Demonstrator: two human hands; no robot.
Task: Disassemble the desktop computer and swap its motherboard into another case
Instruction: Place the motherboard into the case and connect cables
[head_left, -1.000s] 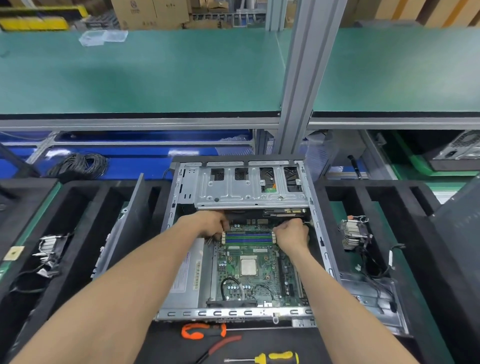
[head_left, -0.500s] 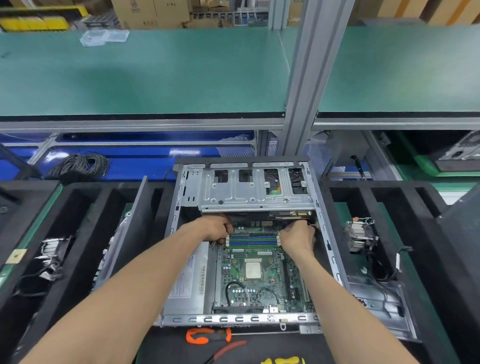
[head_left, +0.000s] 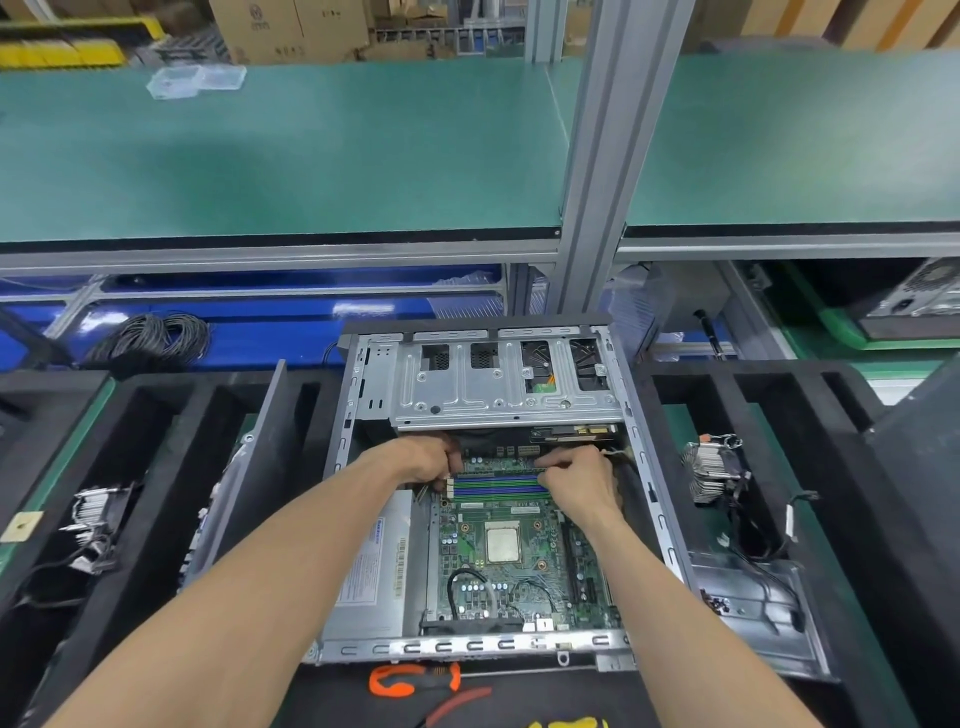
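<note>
Head view looks down over two bare forearms reaching into an open case (head_left: 358, 415) lying flat in black foam. Far out to the left of the left hand (head_left: 423, 460), a cooler (head_left: 93, 512) with loose wires sits in a foam slot, and a coil of black cable (head_left: 150, 338) lies on the blue shelf beyond it. Closer in, a grey side panel (head_left: 265, 447) leans upright between that slot and the case.

The left hand has its fingers curled down at the left end of the memory slots (head_left: 498, 488); whether they grip anything there I cannot tell. Below its wrist lies the power supply (head_left: 369, 577) with a white label. Between the two forearms the green motherboard (head_left: 519, 571) sits in the case, its bare processor (head_left: 503, 542) facing up. Just beyond both hands a metal drive cage (head_left: 498, 389) spans the case.

The right hand (head_left: 579, 480) is curled at the right end of the slots, fingertips hidden; its hold is also unclear. Well right of it, a second cooler (head_left: 709, 470) rests in foam. Near the wrists, orange-handled pliers (head_left: 410, 680) lie on the worktop (head_left: 332, 696).
</note>
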